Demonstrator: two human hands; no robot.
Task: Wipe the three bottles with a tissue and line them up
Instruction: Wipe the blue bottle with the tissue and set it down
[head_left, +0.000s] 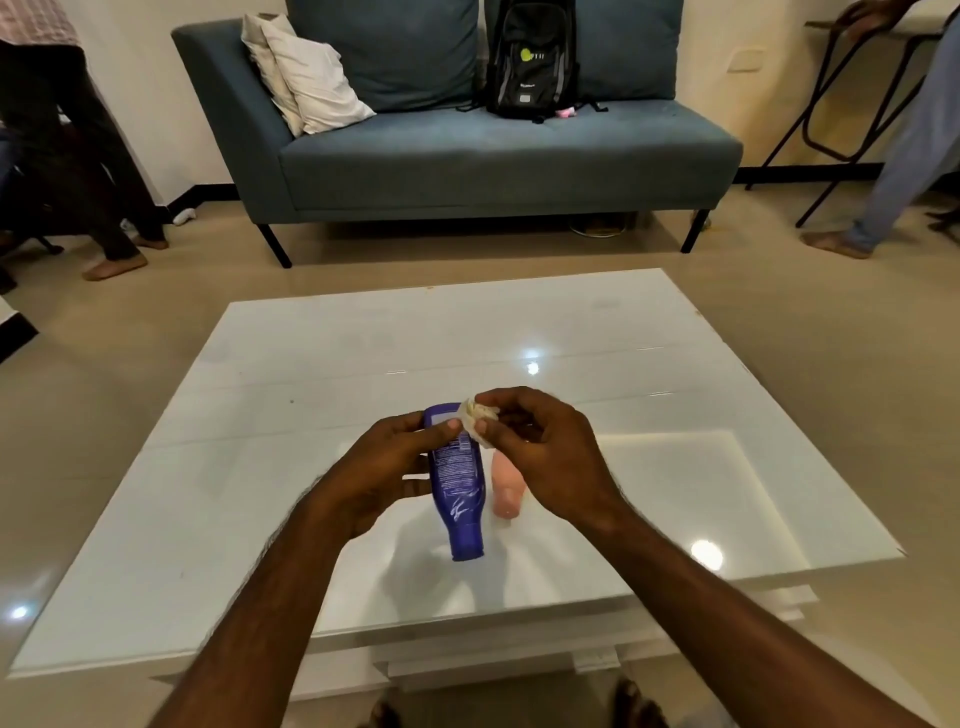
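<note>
My left hand (384, 467) grips a blue bottle (460, 493) above the white table (260, 493), its cap end pointing toward me and its base tilted away. My right hand (545, 457) pinches a crumpled white tissue (478, 415) against the far end of that bottle. A pink bottle (505, 488) stands on the table just behind, partly hidden by my right hand and the blue bottle. A third bottle is not visible.
A blue-grey sofa (467, 150) with pillows and a black backpack (532, 57) stands beyond the table. People stand at the far left (78, 156) and far right (909, 156). A black stool frame (841, 104) is at the right.
</note>
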